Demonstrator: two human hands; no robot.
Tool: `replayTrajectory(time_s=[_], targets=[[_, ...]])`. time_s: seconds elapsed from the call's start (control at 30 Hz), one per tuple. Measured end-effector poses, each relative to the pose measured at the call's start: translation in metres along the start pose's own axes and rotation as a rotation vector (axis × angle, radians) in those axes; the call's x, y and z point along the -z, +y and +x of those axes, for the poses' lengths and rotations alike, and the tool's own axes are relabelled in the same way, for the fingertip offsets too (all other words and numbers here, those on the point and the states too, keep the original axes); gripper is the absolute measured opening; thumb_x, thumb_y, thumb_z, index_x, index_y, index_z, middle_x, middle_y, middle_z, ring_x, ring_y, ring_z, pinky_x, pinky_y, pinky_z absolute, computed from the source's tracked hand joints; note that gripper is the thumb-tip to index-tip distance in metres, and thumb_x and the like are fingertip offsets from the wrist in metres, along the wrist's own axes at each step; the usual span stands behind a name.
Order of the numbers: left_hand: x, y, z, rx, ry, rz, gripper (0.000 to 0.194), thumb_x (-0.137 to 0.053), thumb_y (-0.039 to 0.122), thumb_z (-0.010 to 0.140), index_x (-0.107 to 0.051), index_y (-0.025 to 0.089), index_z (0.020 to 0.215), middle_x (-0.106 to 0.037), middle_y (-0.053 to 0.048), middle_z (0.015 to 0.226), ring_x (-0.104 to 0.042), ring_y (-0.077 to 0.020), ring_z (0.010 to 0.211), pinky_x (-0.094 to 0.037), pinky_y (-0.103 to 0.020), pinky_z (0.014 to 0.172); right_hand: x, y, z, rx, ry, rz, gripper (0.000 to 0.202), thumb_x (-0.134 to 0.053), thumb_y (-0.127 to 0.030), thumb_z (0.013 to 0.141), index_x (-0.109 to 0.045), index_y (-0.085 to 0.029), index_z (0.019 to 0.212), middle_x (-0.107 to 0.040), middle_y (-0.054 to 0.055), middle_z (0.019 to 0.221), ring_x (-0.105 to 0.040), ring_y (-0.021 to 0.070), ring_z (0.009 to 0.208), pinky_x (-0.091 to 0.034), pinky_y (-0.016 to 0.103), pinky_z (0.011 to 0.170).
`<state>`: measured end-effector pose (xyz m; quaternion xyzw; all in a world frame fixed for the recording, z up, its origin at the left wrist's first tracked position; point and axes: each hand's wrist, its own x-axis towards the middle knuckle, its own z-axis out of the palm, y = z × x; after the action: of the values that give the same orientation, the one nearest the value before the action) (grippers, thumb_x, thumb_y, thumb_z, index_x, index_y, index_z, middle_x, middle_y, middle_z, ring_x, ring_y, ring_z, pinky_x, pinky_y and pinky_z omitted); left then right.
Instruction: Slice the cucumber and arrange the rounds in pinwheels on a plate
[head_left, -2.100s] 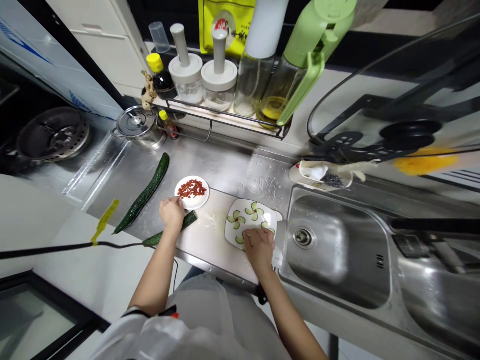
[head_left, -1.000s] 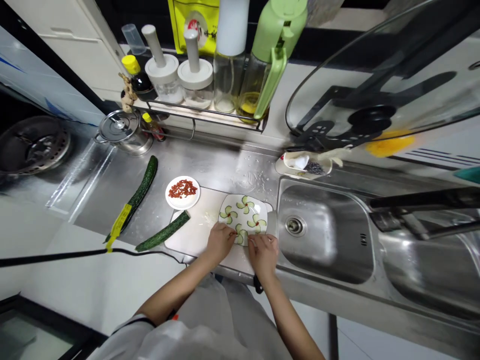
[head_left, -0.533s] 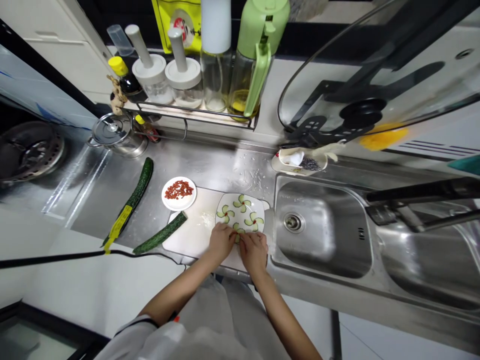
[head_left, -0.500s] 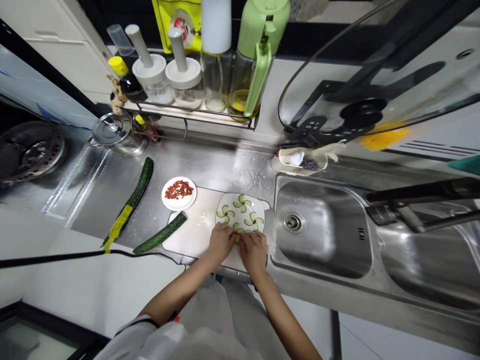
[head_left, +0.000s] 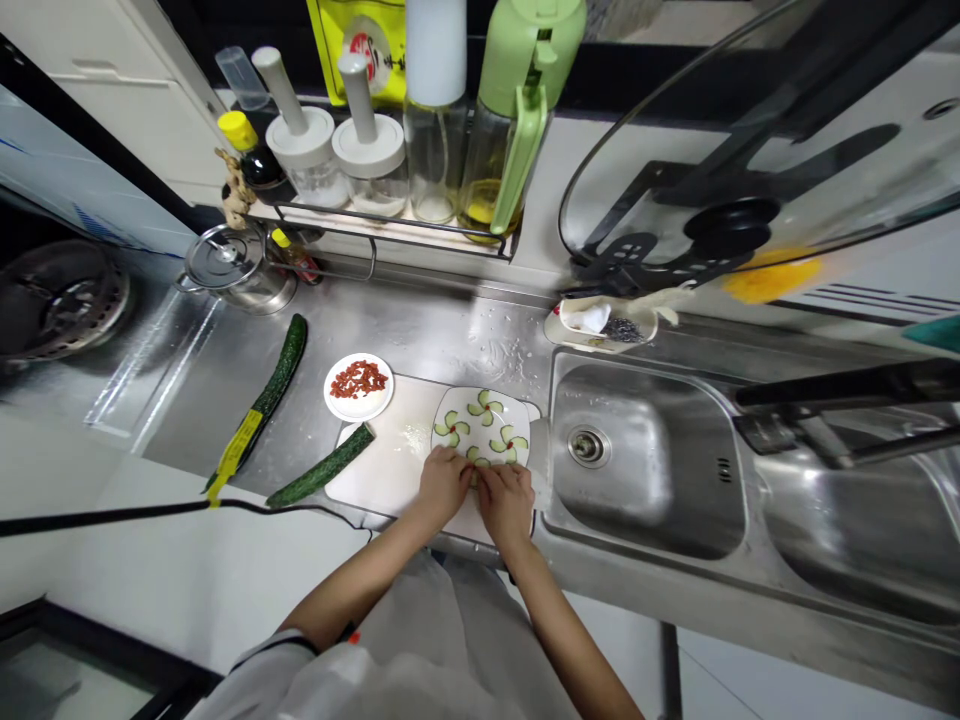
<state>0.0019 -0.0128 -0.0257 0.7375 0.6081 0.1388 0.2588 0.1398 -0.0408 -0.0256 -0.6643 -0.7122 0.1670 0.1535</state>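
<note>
A white plate (head_left: 469,415) on the cutting board (head_left: 390,465) bears pinwheels of cucumber slices (head_left: 484,407) with small red centres. Over the plate's near edge, my left hand (head_left: 445,484) and my right hand (head_left: 505,500) almost meet, fingertips bent down at the nearest pinwheel. The fingers of both are drawn together; what they pinch, if anything, is too small and covered to make out. Left of the plate lies a cut cucumber (head_left: 322,468), partly on the board. A small white dish (head_left: 339,408) of red dried berries (head_left: 358,379) sits at the board's far left corner.
A whole cucumber (head_left: 279,385) with yellow tape lies at left, near a lidded steel pot (head_left: 238,272). The sink (head_left: 645,450) adjoins the board on the right. Behind, a rack (head_left: 390,225) carries jars and bottles; a scrubber holder (head_left: 600,325) stands by the sink.
Both hands stay at the plate's near edge, with only slight finger movement. The right fingers have shifted a little over the nearest pinwheel.
</note>
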Motion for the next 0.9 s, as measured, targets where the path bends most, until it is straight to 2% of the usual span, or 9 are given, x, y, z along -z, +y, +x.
replayTrajectory(time_s=[0.33,0.67,0.8,0.9], targets=[[-0.001,-0.002,-0.001,0.008,0.012,-0.004,0.014,-0.056,0.02,0.083,-0.069,0.02,0.08,-0.062,-0.005,0.078,-0.053,-0.0199,0.084,-0.041,-0.032,0.077,0.003,0.0,0.002,0.023,0.02,0.032,0.021,-0.052,-0.022,0.086,-0.069,-0.024,0.098,-0.064,0.005,0.092,-0.042,0.0238,0.099,-0.032,0.033,0.078],[0.006,-0.003,-0.001,0.013,0.022,-0.031,0.014,-0.056,0.018,0.082,-0.07,0.02,0.082,-0.062,-0.005,0.078,-0.054,-0.0196,0.084,-0.044,-0.033,0.08,0.008,-0.001,0.003,0.004,0.035,0.073,0.023,-0.049,-0.023,0.086,-0.07,-0.023,0.096,-0.065,0.006,0.092,-0.043,0.023,0.097,-0.033,0.034,0.079],[0.017,-0.011,-0.001,0.04,0.122,-0.123,0.018,-0.056,0.018,0.081,-0.066,0.019,0.097,-0.061,-0.006,0.089,-0.055,-0.0196,0.091,-0.046,-0.034,0.084,0.014,0.006,0.003,-0.033,0.068,0.067,0.023,-0.049,-0.025,0.086,-0.07,-0.023,0.097,-0.065,0.006,0.094,-0.043,0.0234,0.099,-0.033,0.034,0.08],[0.028,-0.023,-0.002,0.089,0.226,-0.189,0.027,-0.055,0.018,0.082,-0.059,0.017,0.108,-0.059,-0.009,0.102,-0.054,-0.0206,0.1,-0.046,-0.036,0.09,0.017,0.02,0.002,-0.065,0.144,0.076,0.026,-0.047,-0.027,0.087,-0.068,-0.02,0.101,-0.065,0.007,0.095,-0.046,0.0222,0.094,-0.033,0.035,0.084]])
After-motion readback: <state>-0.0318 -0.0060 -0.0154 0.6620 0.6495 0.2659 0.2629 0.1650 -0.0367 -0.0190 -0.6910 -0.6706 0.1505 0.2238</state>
